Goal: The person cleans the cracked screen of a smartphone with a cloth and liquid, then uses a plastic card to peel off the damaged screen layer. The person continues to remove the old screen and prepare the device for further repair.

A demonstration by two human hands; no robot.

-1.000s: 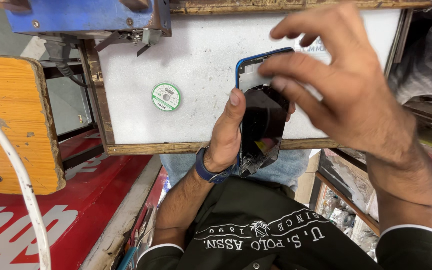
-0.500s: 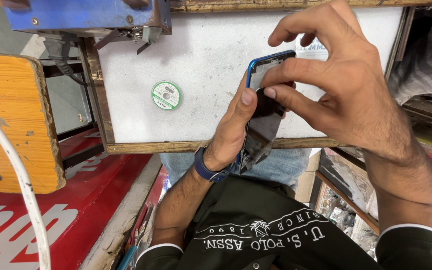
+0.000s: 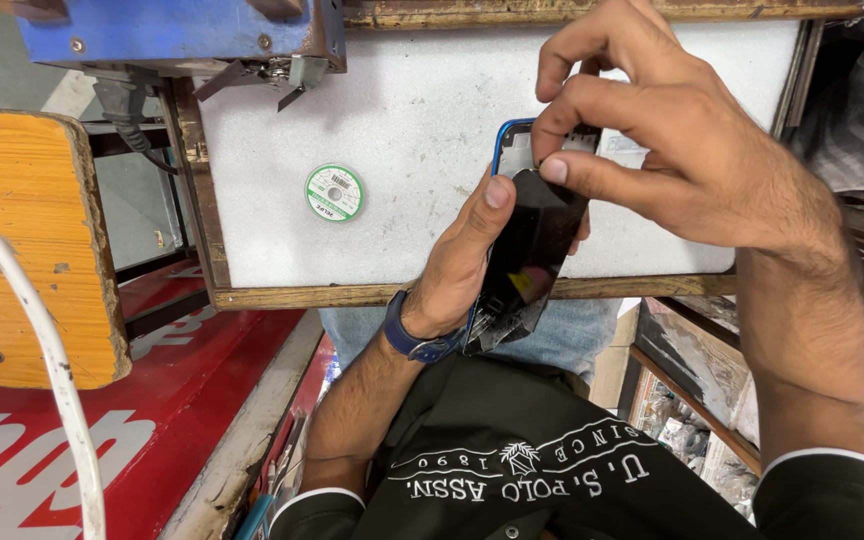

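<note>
Pinching the top edge of a dark phone screen panel (image 3: 530, 250), R hand (image 3: 682, 150) had thumb and index fingers (image 3: 564, 168) closed on it near the blue phone frame (image 3: 508, 150). L hand (image 3: 462, 260) gripped the phone from the left side, thumb pressed on the panel's face, fingers wrapped behind, can't see them. Panel sat tilted, lower end lifted off the frame, held above the near edge of the white-topped table (image 3: 402, 200). Blue wristband (image 3: 414, 340) on L wrist. Small green solder-wick spool (image 3: 334, 192) lay on the table, well apart to the left. Orange wooden stool (image 3: 22, 240) further left, w/ white cable (image 3: 42, 360) crossing in front.
</note>
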